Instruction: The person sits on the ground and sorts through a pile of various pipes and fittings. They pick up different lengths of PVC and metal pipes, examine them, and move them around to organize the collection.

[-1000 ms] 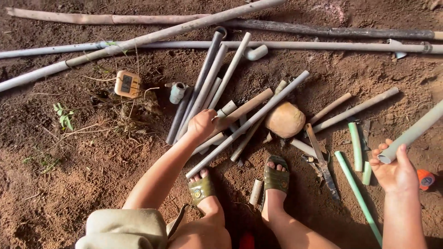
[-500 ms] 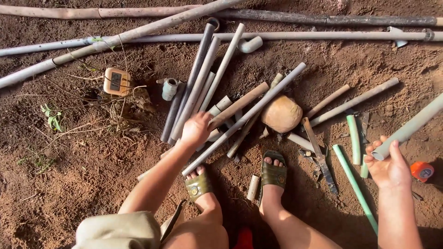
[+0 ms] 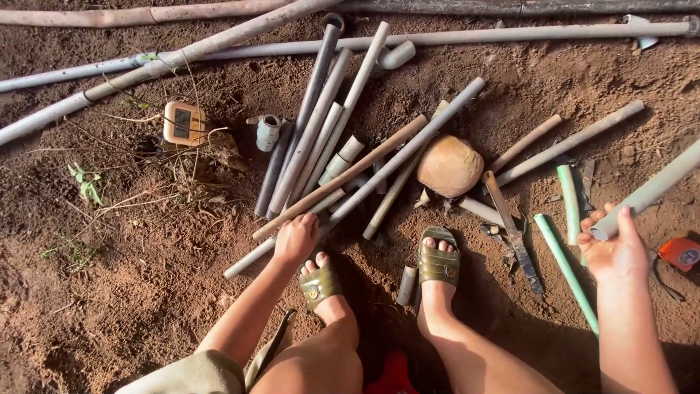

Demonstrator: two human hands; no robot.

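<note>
My left hand (image 3: 295, 238) grips a long grey pipe (image 3: 408, 153) near its lower end; the pipe slants up to the right across a heap of short grey pipes (image 3: 321, 131) on the soil. My right hand (image 3: 616, 248) is closed on the end of a pale green-grey pipe (image 3: 652, 186) that runs up and off the right edge. My two feet in green sandals (image 3: 437, 263) stand between the hands. A round tan stone (image 3: 450, 165) lies just past the right foot.
Long pipes (image 3: 182, 55) lie across the top of the ground. A small tan box-shaped device (image 3: 184, 122) and a grey pipe fitting (image 3: 268, 131) sit at left. Green pipes (image 3: 565, 255), a long knife (image 3: 510, 230) and an orange tape measure (image 3: 682, 253) lie at right.
My left hand has slid down the long grey pipe toward my left foot. My right hand has shifted slightly while holding its pipe.
</note>
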